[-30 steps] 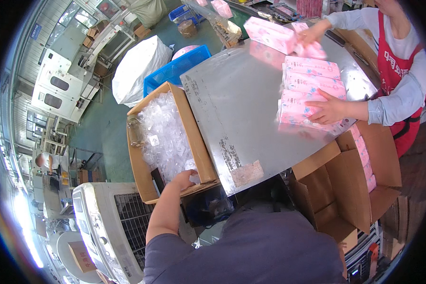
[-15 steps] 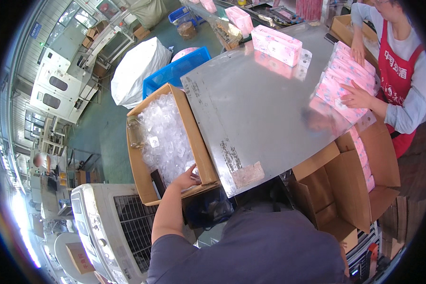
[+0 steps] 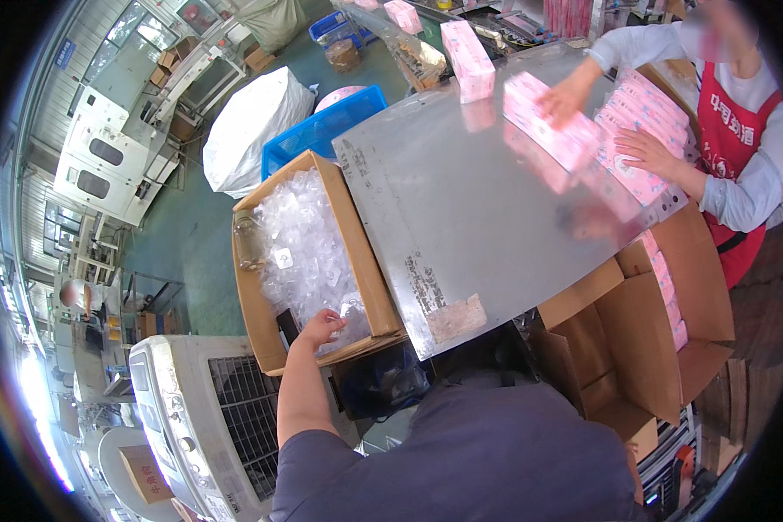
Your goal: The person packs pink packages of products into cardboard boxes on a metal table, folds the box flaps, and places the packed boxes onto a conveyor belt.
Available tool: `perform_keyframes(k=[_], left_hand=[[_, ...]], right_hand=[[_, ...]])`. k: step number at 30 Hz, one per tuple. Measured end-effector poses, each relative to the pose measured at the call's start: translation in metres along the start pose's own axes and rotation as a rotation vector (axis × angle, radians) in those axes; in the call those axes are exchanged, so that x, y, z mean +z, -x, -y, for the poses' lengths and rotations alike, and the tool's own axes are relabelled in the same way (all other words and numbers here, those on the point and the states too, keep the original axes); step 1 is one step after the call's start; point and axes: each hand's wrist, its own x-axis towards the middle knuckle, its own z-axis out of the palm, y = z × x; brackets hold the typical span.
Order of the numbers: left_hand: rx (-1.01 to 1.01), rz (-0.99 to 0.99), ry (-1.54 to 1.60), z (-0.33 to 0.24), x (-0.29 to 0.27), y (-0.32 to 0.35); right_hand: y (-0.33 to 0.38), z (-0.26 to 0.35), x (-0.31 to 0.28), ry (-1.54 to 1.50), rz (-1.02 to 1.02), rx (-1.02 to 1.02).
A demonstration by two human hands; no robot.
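One bare left hand (image 3: 322, 326) reaches forward, forearm extended, into the cardboard box (image 3: 257, 317) beside the tabletop (image 3: 470, 217), fingers curled loosely over clear plastic bags (image 3: 304, 252); whether its grip has closed, I cannot tell.

The box (image 3: 254, 306) stood open-topped, its bags (image 3: 303, 248) reachable from above; the left hand (image 3: 320, 327) was already inside. The table (image 3: 461, 217) edge crowded its right wall. The table's near half lay bare; pink packs (image 3: 552, 130) and a co-worker's hands (image 3: 644, 150) blocked the far side.
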Motion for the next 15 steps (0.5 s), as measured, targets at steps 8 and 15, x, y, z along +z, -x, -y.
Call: perform_keyframes(k=[8, 15], left_hand=[[0.183, -0.218, -0.089, -0.010, -0.007, 0.008], [0.157, -0.038, 0.336, -0.022, -0.010, 0.020]], right_hand=[[-0.001, 0.001, -0.005, 0.011, -0.008, -0.017], [0.012, 0.002, -0.010, 0.000, -0.008, -0.019]])
